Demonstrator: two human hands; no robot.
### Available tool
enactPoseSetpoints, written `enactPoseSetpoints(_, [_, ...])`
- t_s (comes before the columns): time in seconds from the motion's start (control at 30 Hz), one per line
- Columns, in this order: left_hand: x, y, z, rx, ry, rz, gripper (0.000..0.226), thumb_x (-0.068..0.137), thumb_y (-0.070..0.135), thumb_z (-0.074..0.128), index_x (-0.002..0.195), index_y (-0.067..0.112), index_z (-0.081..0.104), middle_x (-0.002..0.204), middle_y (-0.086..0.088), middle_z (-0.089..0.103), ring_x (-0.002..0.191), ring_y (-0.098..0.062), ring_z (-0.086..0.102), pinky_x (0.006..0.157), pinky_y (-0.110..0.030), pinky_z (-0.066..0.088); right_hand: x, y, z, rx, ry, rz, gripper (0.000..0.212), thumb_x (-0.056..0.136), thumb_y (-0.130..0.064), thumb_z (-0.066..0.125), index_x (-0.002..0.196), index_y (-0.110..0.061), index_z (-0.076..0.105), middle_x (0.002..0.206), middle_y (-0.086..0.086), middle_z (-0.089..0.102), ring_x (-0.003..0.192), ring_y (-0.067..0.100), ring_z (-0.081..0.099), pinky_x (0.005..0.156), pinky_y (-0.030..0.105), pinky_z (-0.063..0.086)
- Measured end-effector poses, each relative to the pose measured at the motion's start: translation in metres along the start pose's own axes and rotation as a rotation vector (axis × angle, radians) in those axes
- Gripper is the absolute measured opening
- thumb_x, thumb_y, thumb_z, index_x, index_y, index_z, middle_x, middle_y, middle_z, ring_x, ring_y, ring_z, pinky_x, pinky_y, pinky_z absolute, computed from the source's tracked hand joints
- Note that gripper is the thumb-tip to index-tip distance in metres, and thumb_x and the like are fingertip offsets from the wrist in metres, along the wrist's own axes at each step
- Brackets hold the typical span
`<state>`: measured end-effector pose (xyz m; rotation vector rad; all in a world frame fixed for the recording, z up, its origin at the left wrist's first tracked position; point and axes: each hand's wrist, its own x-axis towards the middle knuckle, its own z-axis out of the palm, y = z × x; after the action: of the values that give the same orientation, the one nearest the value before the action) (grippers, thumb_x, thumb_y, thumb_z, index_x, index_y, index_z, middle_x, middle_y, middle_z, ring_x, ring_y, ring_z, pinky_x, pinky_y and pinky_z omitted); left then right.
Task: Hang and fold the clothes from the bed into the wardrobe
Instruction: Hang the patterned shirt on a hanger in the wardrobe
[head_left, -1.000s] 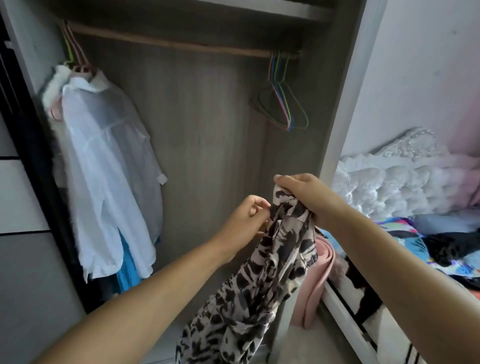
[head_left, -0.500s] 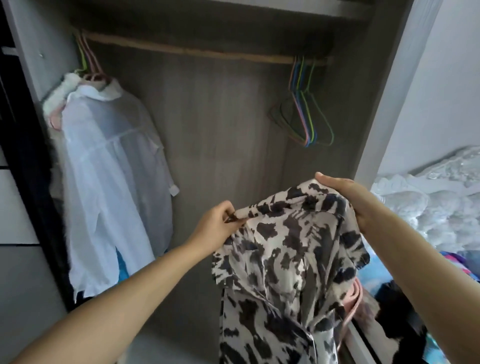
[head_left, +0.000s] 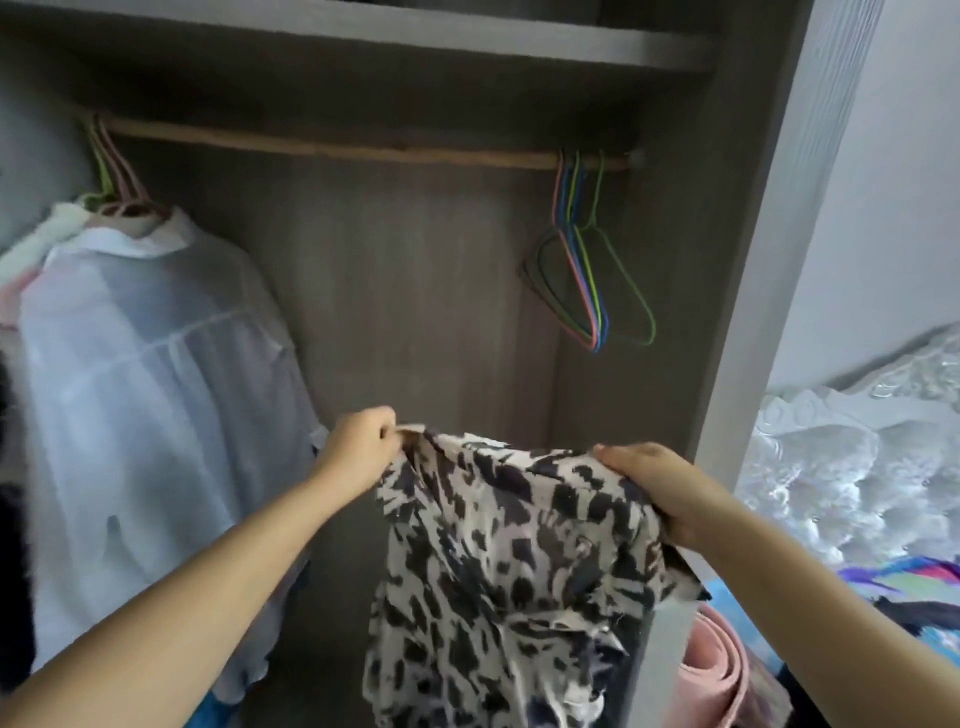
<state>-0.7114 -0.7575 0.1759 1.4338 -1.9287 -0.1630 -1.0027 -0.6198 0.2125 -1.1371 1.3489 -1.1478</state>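
A black-and-cream animal-print garment hangs spread between my two hands in front of the open wardrobe. My left hand pinches its top left corner. My right hand grips its top right edge, fingers curled over the cloth. Above, a wooden rail runs across the wardrobe. Several bare coloured wire hangers hang at the rail's right end. A white sheer shirt hangs on hangers at the left end.
The wardrobe's grey side panel stands just right of my hands. Beyond it lies the bed with a white tufted headboard and colourful clothes. A rolled pink mat leans at the lower right.
The garment went from bunched between my hands to stretched wide as my hands drew apart. The view tilted up and left toward the rail and hangers.
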Motion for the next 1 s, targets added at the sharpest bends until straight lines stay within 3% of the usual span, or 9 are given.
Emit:
enactPoseSetpoints(0.1, [0.030,0.017,-0.007,-0.384,0.113,-0.212,0.033,0.094,0.014,0.047,0.065,0.015,0.033,0.059,-0.005,0.032,0.058,-0.021,0.034,0.058,-0.033,0.024,0.022,0.004,0.002,-0.503,-0.068,-0.025,0.019,0.093,-0.016,0.057,0.084,-0.014,0.074,0.081,0.001,0.069,0.069,0.013,0.063,0.058,0.021,0.050])
enactPoseSetpoints(0.17, [0.047,0.032,-0.009,-0.469,0.169,-0.195,0.030,0.094,0.016,0.046,0.067,0.015,0.035,0.059,-0.005,0.033,0.057,-0.022,0.034,0.056,-0.034,0.024,0.038,-0.006,0.008,-1.007,-0.123,0.026,0.020,0.094,-0.022,0.051,0.110,-0.018,0.062,0.075,-0.011,0.064,0.057,0.005,0.057,0.046,0.015,0.043])
enactPoseSetpoints(0.23, [0.058,0.045,-0.013,-0.376,0.169,-0.064,0.024,0.094,0.018,0.049,0.071,0.012,0.042,0.059,-0.002,0.039,0.054,-0.020,0.037,0.052,-0.034,0.026,0.052,-0.028,0.019,-1.226,-0.100,0.004,0.026,0.094,-0.023,0.048,0.117,-0.015,0.053,0.065,-0.010,0.064,0.044,0.003,0.056,0.048,0.017,0.045])
enactPoseSetpoints(0.37, [0.084,0.054,-0.024,-0.107,0.100,0.261,0.022,0.094,0.024,0.051,0.077,0.011,0.048,0.059,-0.002,0.050,0.059,-0.025,0.050,0.053,-0.034,0.035,0.090,-0.106,0.049,-1.143,0.433,-0.405,0.021,0.088,-0.023,0.046,0.093,-0.019,0.065,0.084,0.005,0.071,0.073,0.026,0.069,0.072,0.032,0.056])
enactPoseSetpoints(0.47, [0.106,0.046,-0.037,-0.001,0.129,0.383,0.029,0.095,0.029,0.048,0.070,0.014,0.050,0.064,-0.007,0.055,0.067,-0.034,0.055,0.059,-0.039,0.044,0.135,-0.163,0.059,-1.293,0.805,-0.574,0.026,0.092,-0.023,0.046,0.113,-0.017,0.060,0.114,0.014,0.060,0.101,0.037,0.060,0.074,0.035,0.043])
enactPoseSetpoints(0.57, [0.130,0.029,-0.048,-0.051,0.110,0.419,0.042,0.095,0.029,0.049,0.056,0.015,0.041,0.054,-0.003,0.047,0.061,-0.031,0.052,0.058,-0.039,0.043,0.176,-0.183,0.051,-1.568,0.850,-0.474,0.037,0.094,-0.020,0.052,0.128,-0.008,0.044,0.125,0.017,0.047,0.110,0.038,0.053,0.073,0.038,0.043])
enactPoseSetpoints(0.7, [0.154,0.001,-0.054,-0.124,0.076,0.441,0.045,0.095,0.027,0.050,0.055,0.009,0.040,0.051,-0.008,0.041,0.054,-0.022,0.039,0.055,-0.035,0.028,0.207,-0.186,0.037,-1.723,0.857,-0.347,0.040,0.091,-0.008,0.052,0.129,-0.007,0.041,0.123,0.016,0.053,0.107,0.037,0.060,0.070,0.037,0.042])
enactPoseSetpoints(0.83, [0.166,-0.019,-0.054,-0.177,0.073,0.456,0.043,0.095,0.025,0.053,0.056,0.011,0.040,0.050,-0.002,0.034,0.052,-0.016,0.033,0.054,-0.034,0.024,0.218,-0.184,0.025,-1.674,0.896,-0.388,0.030,0.091,-0.003,0.045,0.121,-0.003,0.043,0.113,0.020,0.063,0.100,0.039,0.062,0.072,0.038,0.044])
enactPoseSetpoints(1.0, [0.172,-0.024,-0.042,-0.155,-0.006,0.430,0.047,0.094,0.023,0.051,0.053,0.017,0.029,0.049,-0.002,0.029,0.051,-0.018,0.029,0.053,-0.035,0.019,0.208,-0.172,0.030,-1.388,0.939,-0.531,0.019,0.095,-0.015,0.042,0.110,-0.002,0.046,0.098,0.028,0.063,0.088,0.046,0.060,0.064,0.040,0.036])
